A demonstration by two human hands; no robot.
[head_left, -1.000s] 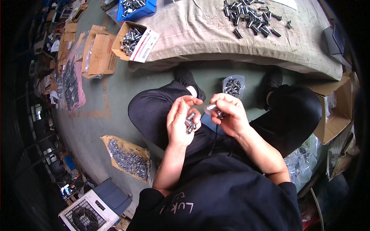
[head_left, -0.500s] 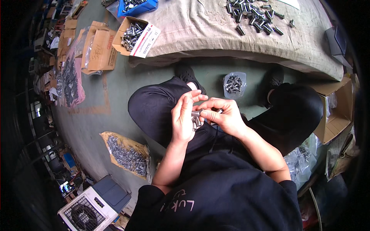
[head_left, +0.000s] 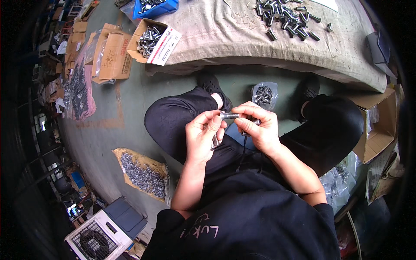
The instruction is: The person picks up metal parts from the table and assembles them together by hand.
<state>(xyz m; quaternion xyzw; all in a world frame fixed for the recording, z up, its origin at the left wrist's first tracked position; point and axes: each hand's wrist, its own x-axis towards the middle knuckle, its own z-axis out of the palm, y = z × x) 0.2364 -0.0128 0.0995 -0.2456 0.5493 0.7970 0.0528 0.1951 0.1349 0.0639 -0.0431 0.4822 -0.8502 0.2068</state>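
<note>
A shiny metal bolt (head_left: 230, 116) lies level between my two hands, above my lap. My left hand (head_left: 200, 138) pinches its left end between thumb and fingers. More bolts (head_left: 215, 141) are tucked in the left palm, partly hidden by the curled fingers. My right hand (head_left: 265, 132) grips the bolt's other end with thumb and fingertips. Another metal piece (head_left: 256, 122) shows among the right fingers, mostly covered, so its full shape is hidden. Beyond the hands, a clear plastic bag (head_left: 264, 95) of similar metal pieces stands on the floor between my feet.
Ahead is a cloth-covered table (head_left: 216, 39) with a pile of bolts (head_left: 288, 18), a carton (head_left: 158, 45) of bolts and a blue bin (head_left: 158, 9). A flat tray of small metal parts (head_left: 143, 173) lies left. An open cardboard box (head_left: 381, 130) stands right, a fan unit (head_left: 97, 238) lower left.
My hands have drawn slightly apart and the bolt now shows level between them. The left fingers, outstretched before, are now curled in. A blue surface has come into sight beneath the hands.
</note>
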